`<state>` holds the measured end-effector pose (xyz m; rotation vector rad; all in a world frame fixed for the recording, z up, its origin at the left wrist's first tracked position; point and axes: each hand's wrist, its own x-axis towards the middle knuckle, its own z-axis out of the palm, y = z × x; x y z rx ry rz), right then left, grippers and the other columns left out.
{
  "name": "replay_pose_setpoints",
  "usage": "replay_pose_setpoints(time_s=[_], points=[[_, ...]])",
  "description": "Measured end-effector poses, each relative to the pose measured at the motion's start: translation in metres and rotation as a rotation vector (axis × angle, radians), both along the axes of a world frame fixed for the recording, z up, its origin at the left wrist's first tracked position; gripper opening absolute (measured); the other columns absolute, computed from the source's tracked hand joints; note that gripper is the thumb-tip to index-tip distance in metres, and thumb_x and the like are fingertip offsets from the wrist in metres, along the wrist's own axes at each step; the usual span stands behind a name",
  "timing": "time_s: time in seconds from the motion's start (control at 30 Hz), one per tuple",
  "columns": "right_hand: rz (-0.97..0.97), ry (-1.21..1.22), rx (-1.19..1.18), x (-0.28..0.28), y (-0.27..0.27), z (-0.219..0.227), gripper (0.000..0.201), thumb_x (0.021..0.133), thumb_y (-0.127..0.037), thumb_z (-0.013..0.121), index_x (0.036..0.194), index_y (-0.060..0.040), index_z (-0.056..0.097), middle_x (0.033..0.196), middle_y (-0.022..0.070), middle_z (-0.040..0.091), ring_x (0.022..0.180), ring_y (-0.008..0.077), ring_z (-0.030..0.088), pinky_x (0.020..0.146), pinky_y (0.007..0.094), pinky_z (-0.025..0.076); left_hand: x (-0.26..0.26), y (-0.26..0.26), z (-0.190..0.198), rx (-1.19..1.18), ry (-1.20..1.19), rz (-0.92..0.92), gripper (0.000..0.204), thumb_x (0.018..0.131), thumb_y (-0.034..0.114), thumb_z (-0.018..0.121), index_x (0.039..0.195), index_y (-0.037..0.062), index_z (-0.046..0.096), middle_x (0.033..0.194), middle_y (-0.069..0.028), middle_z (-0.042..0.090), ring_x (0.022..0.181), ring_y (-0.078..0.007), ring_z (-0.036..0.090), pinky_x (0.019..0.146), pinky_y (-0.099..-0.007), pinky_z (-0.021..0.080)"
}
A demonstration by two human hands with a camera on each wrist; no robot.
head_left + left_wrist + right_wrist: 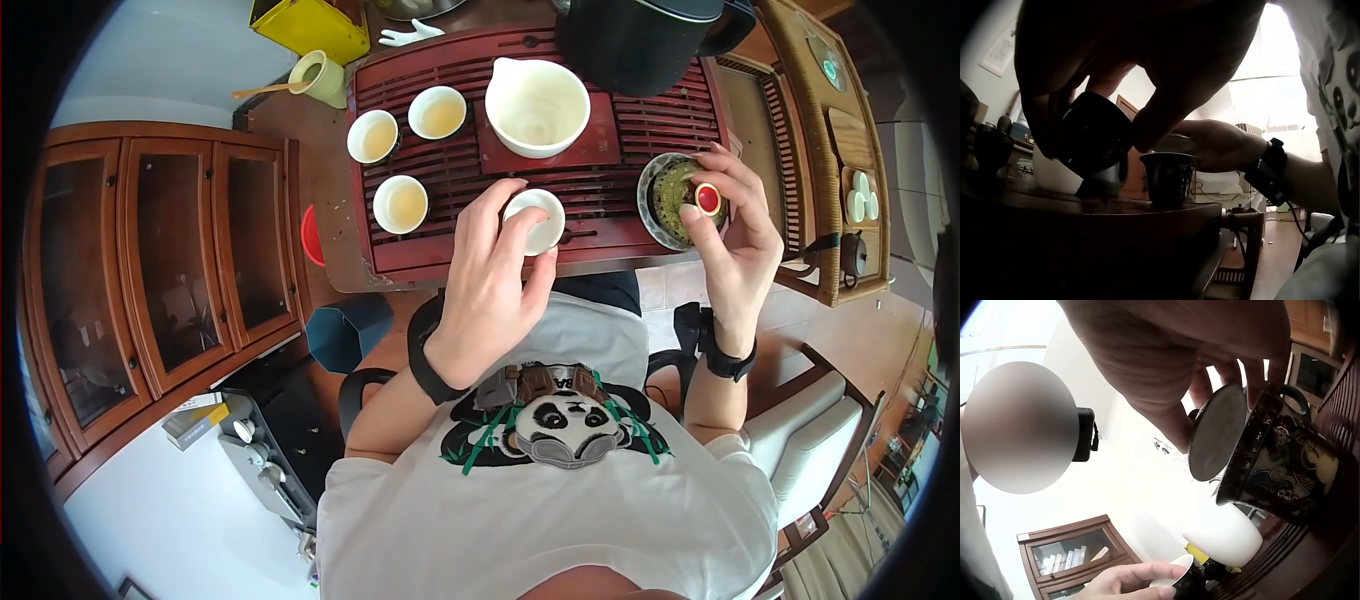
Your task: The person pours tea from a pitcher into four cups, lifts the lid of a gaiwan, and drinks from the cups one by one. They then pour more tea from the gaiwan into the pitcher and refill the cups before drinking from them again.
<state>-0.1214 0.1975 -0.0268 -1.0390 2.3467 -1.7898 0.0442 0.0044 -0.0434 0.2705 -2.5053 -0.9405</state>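
Note:
My left hand (488,285) grips a small white-lined cup (545,232) by its rim, over the front edge of a reddish tea tray (455,262). In the left wrist view that cup's dark outside (1096,137) is tilted. At the right, my right hand (742,255) pinches the red-centred knob (708,200) of a lid. The lid's pale underside (1217,434) shows in the right wrist view, close over a dark patterned lidded bowl (1282,462) with a flared rim. Three small cups of pale tea, one nearest the left hand (403,206), stand on the tray.
A white pouring jug (538,110) stands mid-tray behind the left hand, with a black kettle (645,45) beyond it. To the left are a pale green pot (320,78) with a wooden-handled tool and a yellow box (308,30). A wicker shelf (825,270) stands at the right.

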Motion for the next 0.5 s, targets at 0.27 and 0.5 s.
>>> replay_pose_setpoints(time_s=[0.27, 0.5], points=[[-0.011, -0.005, 0.003, 0.0001, 0.0005, -0.0004, 0.027, 0.082, 0.0, 0.079, 0.108, 0.0, 0.074, 0.126, 0.013, 0.066, 0.126, 0.0267, 0.058, 0.109, 0.0396, 0.042, -0.001, -0.0008, -0.0006, 0.0, 0.012, -0.006, 0.033, 0.081, 0.0, 0.075, 0.111, 0.0033, 0.06, 0.136, -0.0215, 0.053, 0.119, -0.0404, 0.056, 0.101, -0.0475, 0.046], [-0.015, -0.01, 0.0, 0.0002, 0.0006, -0.0003, 0.027, 0.081, 0.001, 0.078, 0.108, -0.0001, 0.074, 0.127, 0.013, 0.066, 0.125, 0.0255, 0.059, 0.108, 0.0387, 0.043, -0.0019, 0.0003, 0.0005, 0.029, 0.03, -0.004, 0.034, 0.079, 0.0, 0.076, 0.108, 0.0039, 0.058, 0.135, -0.0219, 0.055, 0.117, -0.0405, 0.058, 0.099, -0.0469, 0.048]])
